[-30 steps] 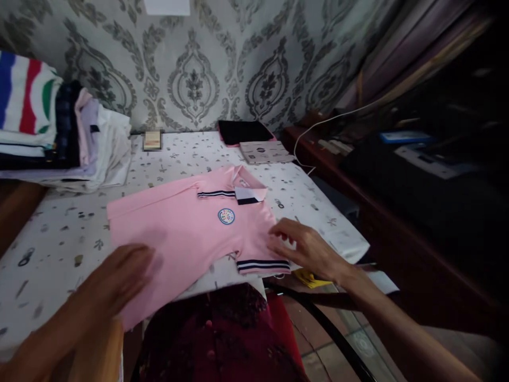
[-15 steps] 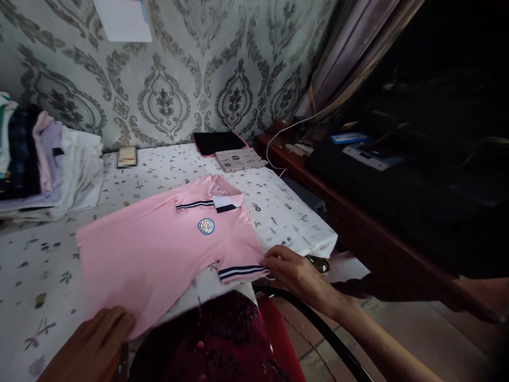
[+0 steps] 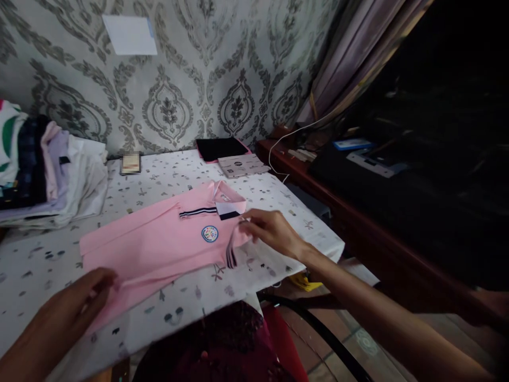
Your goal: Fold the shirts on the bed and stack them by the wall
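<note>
A pink polo shirt (image 3: 159, 239) with a round badge and striped sleeve cuffs lies face up on the patterned white sheet (image 3: 191, 302). Its far sleeve is folded in over the chest. At the near lower corner, my left hand (image 3: 79, 305) pinches the hem and the near side is lifted in a fold. My right hand (image 3: 274, 231) is closed on the near sleeve beside the collar, and the sleeve hangs partly raised and blurred from the fingers.
A stack of folded clothes (image 3: 55, 170) stands at the back left. Near the wall lie a black folded item (image 3: 222, 149) and a grey printed packet (image 3: 243, 165). A dark wooden desk (image 3: 302, 170) with a white cable adjoins on the right.
Both hands have lifted the shirt's near side and brought it inward, away from the body. The near sleeve has left the sheet's edge and moved up toward the collar.
</note>
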Demonstrator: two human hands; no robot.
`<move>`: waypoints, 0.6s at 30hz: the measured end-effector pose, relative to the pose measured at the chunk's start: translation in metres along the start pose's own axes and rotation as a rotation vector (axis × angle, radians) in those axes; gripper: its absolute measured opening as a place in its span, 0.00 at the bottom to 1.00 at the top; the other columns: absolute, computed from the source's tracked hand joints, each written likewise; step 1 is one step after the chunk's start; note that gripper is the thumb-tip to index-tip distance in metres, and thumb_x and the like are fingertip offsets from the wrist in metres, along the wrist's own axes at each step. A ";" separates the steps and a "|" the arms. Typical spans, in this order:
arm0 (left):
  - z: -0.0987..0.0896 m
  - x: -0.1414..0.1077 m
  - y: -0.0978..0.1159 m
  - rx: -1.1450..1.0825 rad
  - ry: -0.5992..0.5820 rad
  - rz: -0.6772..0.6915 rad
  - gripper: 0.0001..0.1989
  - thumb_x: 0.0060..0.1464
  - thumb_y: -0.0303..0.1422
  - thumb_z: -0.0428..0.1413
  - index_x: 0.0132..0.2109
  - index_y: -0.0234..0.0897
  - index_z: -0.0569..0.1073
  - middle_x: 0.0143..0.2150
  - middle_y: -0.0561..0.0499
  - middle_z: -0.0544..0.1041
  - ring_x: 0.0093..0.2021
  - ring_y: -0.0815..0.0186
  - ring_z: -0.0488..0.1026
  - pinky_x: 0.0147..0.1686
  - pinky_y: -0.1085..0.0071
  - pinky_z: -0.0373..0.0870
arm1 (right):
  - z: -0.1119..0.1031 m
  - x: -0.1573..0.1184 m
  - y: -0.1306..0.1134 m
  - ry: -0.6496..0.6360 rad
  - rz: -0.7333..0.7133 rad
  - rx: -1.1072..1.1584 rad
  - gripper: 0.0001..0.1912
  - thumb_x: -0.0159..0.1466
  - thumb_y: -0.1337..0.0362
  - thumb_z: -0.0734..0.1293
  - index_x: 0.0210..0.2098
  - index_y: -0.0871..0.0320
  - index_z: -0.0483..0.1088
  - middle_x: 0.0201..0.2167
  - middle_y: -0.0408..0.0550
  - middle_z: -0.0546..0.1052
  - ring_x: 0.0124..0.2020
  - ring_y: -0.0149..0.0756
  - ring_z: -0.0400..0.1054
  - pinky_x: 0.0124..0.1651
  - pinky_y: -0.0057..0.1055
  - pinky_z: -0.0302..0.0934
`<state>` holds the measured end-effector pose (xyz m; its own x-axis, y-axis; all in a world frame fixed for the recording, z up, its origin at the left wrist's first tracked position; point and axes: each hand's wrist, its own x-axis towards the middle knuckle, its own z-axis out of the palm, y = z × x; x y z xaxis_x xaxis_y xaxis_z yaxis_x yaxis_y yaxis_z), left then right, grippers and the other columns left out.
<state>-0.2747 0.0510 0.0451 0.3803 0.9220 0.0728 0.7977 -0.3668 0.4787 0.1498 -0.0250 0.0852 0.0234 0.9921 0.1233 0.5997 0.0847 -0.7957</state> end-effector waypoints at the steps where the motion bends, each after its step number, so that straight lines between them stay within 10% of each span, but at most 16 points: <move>1: -0.004 0.014 0.009 -0.035 -0.010 -0.017 0.24 0.55 0.55 0.48 0.47 0.45 0.75 0.46 0.47 0.81 0.41 0.53 0.78 0.36 0.62 0.74 | 0.004 0.017 -0.001 -0.005 -0.019 0.025 0.09 0.67 0.60 0.65 0.39 0.58 0.75 0.25 0.43 0.77 0.23 0.29 0.72 0.28 0.25 0.63; 5: 0.009 0.071 0.070 -0.377 -0.145 0.028 0.30 0.54 0.54 0.56 0.58 0.45 0.68 0.57 0.44 0.75 0.56 0.52 0.73 0.50 0.59 0.73 | 0.024 0.069 0.002 -0.080 -0.037 -0.007 0.06 0.65 0.67 0.65 0.34 0.59 0.74 0.20 0.39 0.73 0.21 0.28 0.71 0.28 0.23 0.61; 10: 0.077 0.133 0.143 -0.748 -0.305 -0.077 0.38 0.45 0.46 0.66 0.61 0.39 0.65 0.55 0.40 0.74 0.55 0.55 0.73 0.52 0.60 0.70 | 0.033 0.087 0.013 -0.174 -0.031 0.105 0.04 0.63 0.68 0.66 0.33 0.60 0.73 0.20 0.39 0.73 0.19 0.28 0.70 0.24 0.22 0.59; 18: 0.100 0.164 0.168 -0.725 -0.375 0.060 0.15 0.41 0.43 0.62 0.30 0.35 0.74 0.27 0.55 0.71 0.28 0.68 0.66 0.30 0.72 0.60 | -0.011 0.054 0.072 0.048 0.084 0.337 0.09 0.66 0.62 0.61 0.39 0.60 0.70 0.20 0.39 0.72 0.18 0.26 0.61 0.23 0.24 0.54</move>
<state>-0.0312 0.1285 0.0496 0.6465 0.7534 -0.1201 0.3191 -0.1242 0.9395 0.2030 0.0336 0.0408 0.1038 0.9921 0.0700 0.2967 0.0363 -0.9543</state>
